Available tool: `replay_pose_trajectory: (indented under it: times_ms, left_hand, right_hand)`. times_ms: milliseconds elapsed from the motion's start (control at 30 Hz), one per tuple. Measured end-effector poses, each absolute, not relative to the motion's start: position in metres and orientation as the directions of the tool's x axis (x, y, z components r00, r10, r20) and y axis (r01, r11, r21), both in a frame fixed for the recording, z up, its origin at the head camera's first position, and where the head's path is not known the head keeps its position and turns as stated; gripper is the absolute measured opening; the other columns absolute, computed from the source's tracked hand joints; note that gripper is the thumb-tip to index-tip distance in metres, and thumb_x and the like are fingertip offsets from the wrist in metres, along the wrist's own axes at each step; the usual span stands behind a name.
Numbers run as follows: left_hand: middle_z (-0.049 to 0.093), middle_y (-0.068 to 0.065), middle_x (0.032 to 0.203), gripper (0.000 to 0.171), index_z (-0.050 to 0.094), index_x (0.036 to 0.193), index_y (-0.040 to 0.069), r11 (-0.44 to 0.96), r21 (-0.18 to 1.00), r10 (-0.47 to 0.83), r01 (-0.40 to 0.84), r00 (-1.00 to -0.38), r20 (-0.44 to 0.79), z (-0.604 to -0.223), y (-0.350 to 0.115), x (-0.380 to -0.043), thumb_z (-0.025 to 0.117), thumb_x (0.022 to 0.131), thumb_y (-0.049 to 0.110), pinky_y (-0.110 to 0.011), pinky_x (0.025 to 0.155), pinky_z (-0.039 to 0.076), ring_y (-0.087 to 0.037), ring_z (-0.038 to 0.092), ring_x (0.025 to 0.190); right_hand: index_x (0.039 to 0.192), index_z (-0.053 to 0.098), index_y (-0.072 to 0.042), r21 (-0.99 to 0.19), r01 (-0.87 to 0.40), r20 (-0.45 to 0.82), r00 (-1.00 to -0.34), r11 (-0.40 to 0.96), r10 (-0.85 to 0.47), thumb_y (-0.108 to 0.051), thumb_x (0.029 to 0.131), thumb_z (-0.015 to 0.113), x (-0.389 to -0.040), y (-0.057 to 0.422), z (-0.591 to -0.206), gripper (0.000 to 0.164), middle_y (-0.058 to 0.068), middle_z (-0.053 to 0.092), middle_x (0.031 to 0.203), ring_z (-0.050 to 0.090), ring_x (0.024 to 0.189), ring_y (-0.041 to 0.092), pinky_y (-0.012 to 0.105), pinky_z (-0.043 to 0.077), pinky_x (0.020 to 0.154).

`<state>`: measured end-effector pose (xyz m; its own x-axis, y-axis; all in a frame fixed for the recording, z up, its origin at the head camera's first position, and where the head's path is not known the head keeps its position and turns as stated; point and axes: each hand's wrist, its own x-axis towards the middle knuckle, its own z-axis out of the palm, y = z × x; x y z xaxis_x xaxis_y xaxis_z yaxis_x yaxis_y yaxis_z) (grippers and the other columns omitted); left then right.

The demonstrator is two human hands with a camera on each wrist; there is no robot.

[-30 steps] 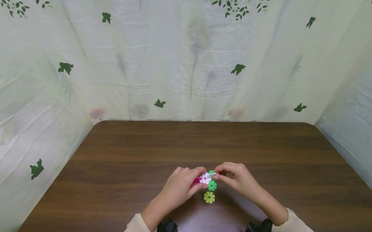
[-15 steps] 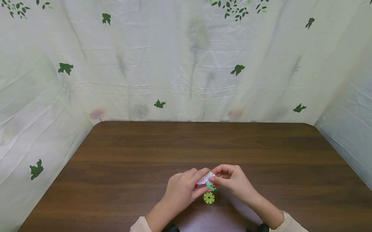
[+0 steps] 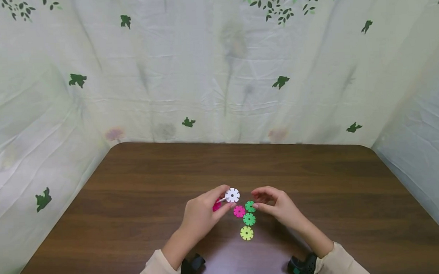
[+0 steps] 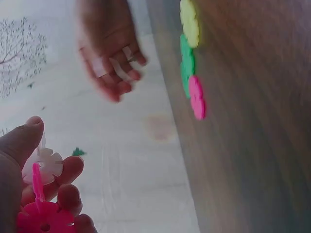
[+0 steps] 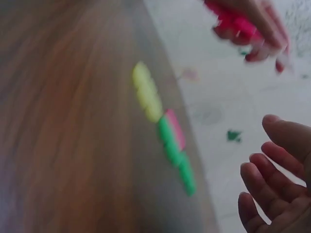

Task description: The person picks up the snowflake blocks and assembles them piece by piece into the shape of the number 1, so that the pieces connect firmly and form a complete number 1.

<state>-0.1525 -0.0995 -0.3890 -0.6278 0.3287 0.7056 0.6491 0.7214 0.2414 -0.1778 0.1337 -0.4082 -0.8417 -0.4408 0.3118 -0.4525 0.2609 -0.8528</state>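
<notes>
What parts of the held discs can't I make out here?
Head view: most of the held bright pink notched plastic discs, covered by the left grip.
Left wrist view: the lowest pink disc, cut off by the bottom edge.
Right wrist view: slots of the white notched plastic disc, lost to blur.

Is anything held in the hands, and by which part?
The left hand holds a cluster of pink and white discs, thumb and fingers at the edges of a white disc. The right hand holds nothing.

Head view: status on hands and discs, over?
Left hand grips white disc and pink pieces. Right hand open, holding nothing. Four discs on table between hands. No obstruction seen.
</notes>
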Motion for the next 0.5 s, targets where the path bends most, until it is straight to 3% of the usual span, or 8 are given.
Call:
replay_pose_trajectory:
  times_ms: [133,300,500]
  left_hand:
    - [0.066,0.004,0.081,0.042,0.062,0.107,0.013,0.725,0.289,0.289,0.626,-0.657,0.697,-0.387,-0.104,-0.155,0.076,0.070,0.030,-0.020,0.042,0.039,-0.005,0.058,0.061]
    - [0.067,0.003,0.086,0.042,0.063,0.108,0.014,0.725,0.307,0.275,0.616,-0.668,0.691,-0.387,-0.105,-0.155,0.076,0.071,0.029,-0.024,0.045,0.043,-0.008,0.062,0.068]
    - [0.067,0.003,0.085,0.041,0.062,0.107,0.014,0.728,0.300,0.291,0.616,-0.674,0.679,-0.387,-0.107,-0.155,0.075,0.071,0.030,-0.024,0.046,0.043,-0.007,0.061,0.066]
  right_hand:
    - [0.110,0.058,0.003,-0.811,-0.455,0.269,-0.848,0.368,-0.456,-0.005,0.079,0.067,-0.185,0.139,-0.421,0.032,0.014,0.059,0.101,0.057,0.088,0.028,0.038,0.047,0.076]
    - [0.112,0.060,-0.006,-0.748,-0.517,0.276,-0.813,0.417,-0.513,-0.017,0.080,0.068,-0.201,0.147,-0.447,0.034,0.003,0.059,0.100,0.054,0.088,0.018,0.030,0.045,0.075]
    - [0.111,0.062,-0.012,-0.703,-0.534,0.240,-0.799,0.469,-0.551,-0.023,0.082,0.066,-0.204,0.146,-0.452,0.032,-0.002,0.053,0.102,0.050,0.091,0.015,0.032,0.042,0.078]
